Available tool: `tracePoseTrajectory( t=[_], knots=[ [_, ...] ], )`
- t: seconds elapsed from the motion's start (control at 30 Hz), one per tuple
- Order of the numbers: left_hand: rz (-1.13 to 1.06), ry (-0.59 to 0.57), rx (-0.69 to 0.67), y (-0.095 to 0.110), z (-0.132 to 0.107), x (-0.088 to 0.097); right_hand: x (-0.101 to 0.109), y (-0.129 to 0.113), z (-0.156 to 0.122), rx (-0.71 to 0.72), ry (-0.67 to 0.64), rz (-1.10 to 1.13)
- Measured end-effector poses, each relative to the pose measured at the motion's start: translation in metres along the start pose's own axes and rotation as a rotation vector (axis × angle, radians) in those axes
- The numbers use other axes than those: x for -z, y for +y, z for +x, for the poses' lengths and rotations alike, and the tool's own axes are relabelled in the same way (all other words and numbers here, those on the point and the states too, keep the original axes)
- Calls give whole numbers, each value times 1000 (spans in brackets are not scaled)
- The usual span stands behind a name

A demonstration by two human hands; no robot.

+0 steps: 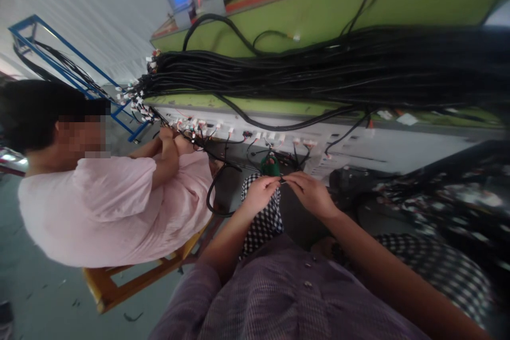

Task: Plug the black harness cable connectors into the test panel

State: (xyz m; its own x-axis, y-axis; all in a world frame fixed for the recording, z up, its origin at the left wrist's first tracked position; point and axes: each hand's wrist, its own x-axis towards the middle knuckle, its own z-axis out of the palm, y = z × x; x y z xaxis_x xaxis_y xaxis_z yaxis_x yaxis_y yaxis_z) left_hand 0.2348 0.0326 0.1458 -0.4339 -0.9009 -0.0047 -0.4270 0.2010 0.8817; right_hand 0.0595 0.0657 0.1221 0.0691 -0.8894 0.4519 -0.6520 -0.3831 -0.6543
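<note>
My left hand (261,192) and my right hand (313,194) meet above my lap, fingertips almost touching. Both are closed in a pinch on thin wires (282,180), dark with a paler strand; fingers hide most of them. A black cable (229,161) runs in from the left toward my left hand, and a loop of it (209,196) hangs beside my knee. Just beyond my fingers is a green shoe (270,166). Past it, white connectors (271,136) with short wires line the pale front panel (358,141) of the bench.
A thick bundle of black cables (287,77) lies along the green bench top (319,5). To my left a co-worker in a pink shirt (107,207) sits on a wooden stool (103,289). A blue metal rack (71,53) stands behind. More cables (450,186) hang at right.
</note>
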Motion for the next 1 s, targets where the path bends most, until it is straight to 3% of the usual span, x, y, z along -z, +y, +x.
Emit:
tracePoseTrajectory(
  t=[0.13,0.37,0.57,0.77,1.0],
  knots=[
    [12,-15,4,0,0,-1,3,-1,1,48,-9,2],
    [5,-111,37,2,1,3,3,-1,1,-1,-61,30],
    [-85,-114,110,-3,4,1,3,-3,3,37,-75,7],
    [-2,-148,102,2,4,2,3,-1,-1,103,-111,-68],
    [-88,-136,127,1,7,-1,-2,1,2,42,-89,-46]
  ],
)
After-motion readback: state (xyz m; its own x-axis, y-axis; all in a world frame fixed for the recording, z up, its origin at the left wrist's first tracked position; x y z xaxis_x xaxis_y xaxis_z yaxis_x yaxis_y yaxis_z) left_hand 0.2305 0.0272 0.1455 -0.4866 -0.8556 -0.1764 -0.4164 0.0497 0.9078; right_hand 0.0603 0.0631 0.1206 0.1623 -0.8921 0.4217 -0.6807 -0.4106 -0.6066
